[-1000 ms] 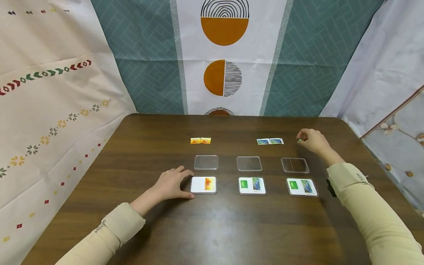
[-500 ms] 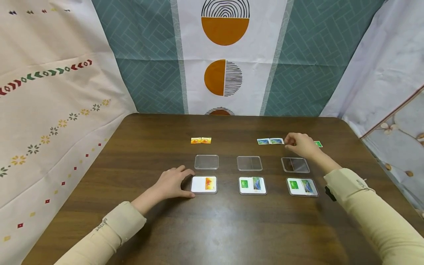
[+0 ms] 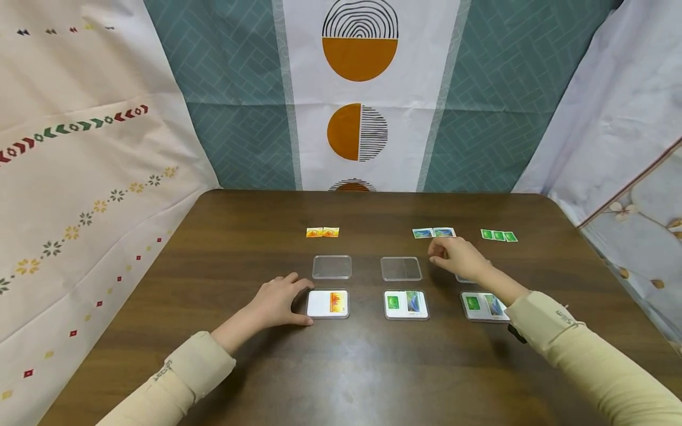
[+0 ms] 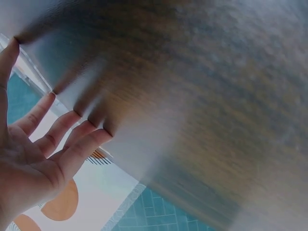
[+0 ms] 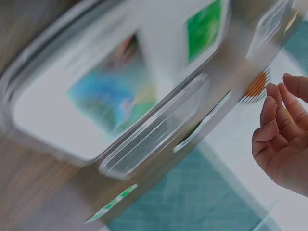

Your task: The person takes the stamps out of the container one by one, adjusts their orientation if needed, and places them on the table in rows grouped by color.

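Observation:
My left hand (image 3: 279,300) rests at the left end of a clear case (image 3: 318,305) holding a white card with an orange stamp-like picture. Thumb and index finger lie spread at its two left corners; in the left wrist view the fingertips (image 4: 77,113) meet the tabletop. My right hand (image 3: 457,258) hovers over the table just in front of two blue picture slips (image 3: 423,233), fingers loosely bent, nothing visible between them. It partly covers a clear lid (image 3: 465,280). Near that forearm lies a case (image 3: 473,303) with green and blue pictures, large in the right wrist view.
A middle case (image 3: 394,312) also shows green and blue pictures. Behind the cases lie clear lids, at left (image 3: 332,267) and in the middle (image 3: 401,269). Two orange slips (image 3: 322,232) and three green slips (image 3: 498,235) lie farther back. Hanging cloth (image 3: 245,142) borders the table.
My right hand has moved left and nearer from the green slips, past the blue ones, uncovering the green slips. My left hand stays by the left case.

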Demonstrator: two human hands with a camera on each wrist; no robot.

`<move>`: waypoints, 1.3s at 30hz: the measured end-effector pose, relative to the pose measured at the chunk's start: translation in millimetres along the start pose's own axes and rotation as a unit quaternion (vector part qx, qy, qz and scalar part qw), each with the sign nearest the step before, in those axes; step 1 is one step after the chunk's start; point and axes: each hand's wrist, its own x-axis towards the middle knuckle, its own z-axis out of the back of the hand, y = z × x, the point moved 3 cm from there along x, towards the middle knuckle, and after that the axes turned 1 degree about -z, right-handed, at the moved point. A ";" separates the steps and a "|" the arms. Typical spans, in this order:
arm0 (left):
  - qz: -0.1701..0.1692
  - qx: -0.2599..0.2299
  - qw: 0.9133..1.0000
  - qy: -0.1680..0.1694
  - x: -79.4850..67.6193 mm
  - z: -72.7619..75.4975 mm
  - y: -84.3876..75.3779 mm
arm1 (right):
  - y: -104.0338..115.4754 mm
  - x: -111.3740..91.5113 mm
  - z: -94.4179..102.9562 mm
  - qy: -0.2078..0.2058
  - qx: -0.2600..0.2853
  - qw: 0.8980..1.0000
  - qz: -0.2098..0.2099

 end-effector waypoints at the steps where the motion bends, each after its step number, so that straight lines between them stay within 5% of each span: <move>1: 0.001 0.000 1.000 0.001 -1.1 -0.3 -0.3 | 4.8 -1.1 -2.4 0.001 0.003 1.000 0.005; 19: 0.005 0.006 1.000 0.010 1.0 -0.7 1.3 | 72.5 -7.1 -23.2 -0.013 0.053 0.996 0.077; 29: 0.004 0.006 1.000 0.013 2.8 -1.8 1.3 | 92.4 -4.8 -37.8 0.014 0.092 0.991 0.092; 39: 0.006 0.000 1.000 0.013 1.4 -0.6 0.4 | 116.4 8.7 -59.0 0.045 0.071 0.990 0.115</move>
